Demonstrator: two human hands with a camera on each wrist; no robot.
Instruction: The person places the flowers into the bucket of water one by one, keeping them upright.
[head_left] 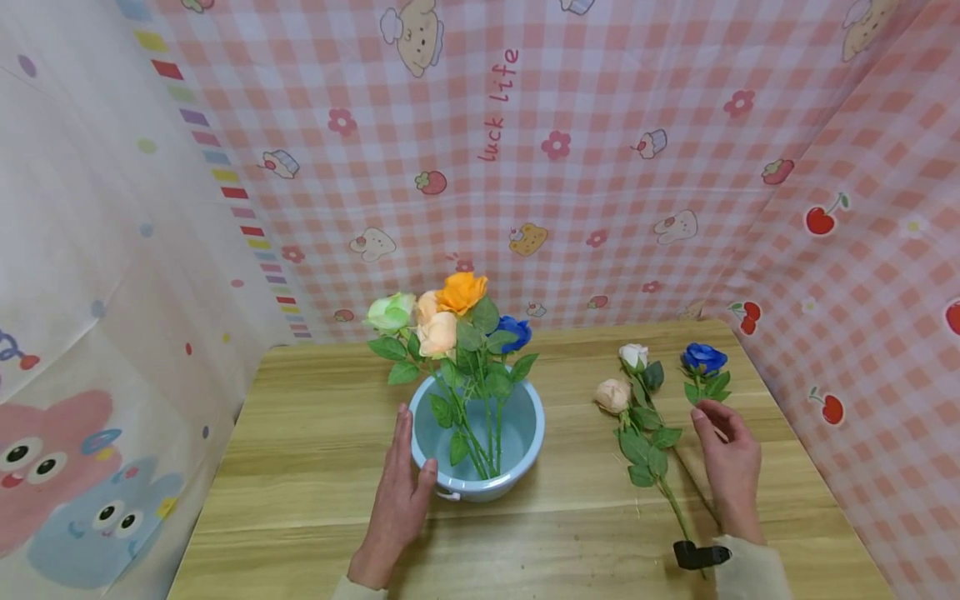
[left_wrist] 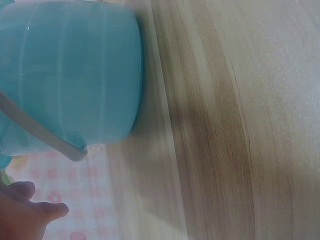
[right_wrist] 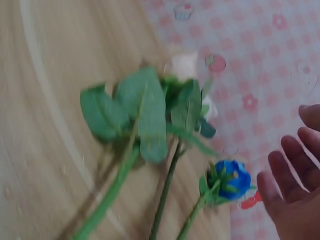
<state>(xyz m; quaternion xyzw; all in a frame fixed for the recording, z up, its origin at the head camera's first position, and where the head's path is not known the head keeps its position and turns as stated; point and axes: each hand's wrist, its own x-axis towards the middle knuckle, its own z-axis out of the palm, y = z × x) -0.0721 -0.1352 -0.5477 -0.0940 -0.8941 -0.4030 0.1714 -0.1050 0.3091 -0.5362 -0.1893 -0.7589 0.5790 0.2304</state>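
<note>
A light blue bucket [head_left: 538, 425] stands on the table, holding several artificial roses: an orange rose [head_left: 462, 292], peach roses [head_left: 437, 335], a pale green rose [head_left: 391, 312] and a blue rose [head_left: 516, 332]. My left hand [head_left: 397, 504] rests along the bucket's left side, fingers straight and thumb near the rim. In the left wrist view the bucket's wall [left_wrist: 75, 70] and grey handle [left_wrist: 42, 131] show. My right hand [head_left: 729, 467] hovers by a second blue rose [head_left: 705, 358] lying at the right, fingers loosely bent and holding nothing. In the right wrist view its fingers [right_wrist: 285, 172] are spread beside that bloom.
A white rose [head_left: 633, 357] and a beige rose [head_left: 613, 395] lie left of my right hand, their leafy stems running toward the front. A black device [head_left: 699, 555] sits at my right wrist. Checked pink cloth [head_left: 480, 208] hangs behind the wooden table [head_left: 300, 467].
</note>
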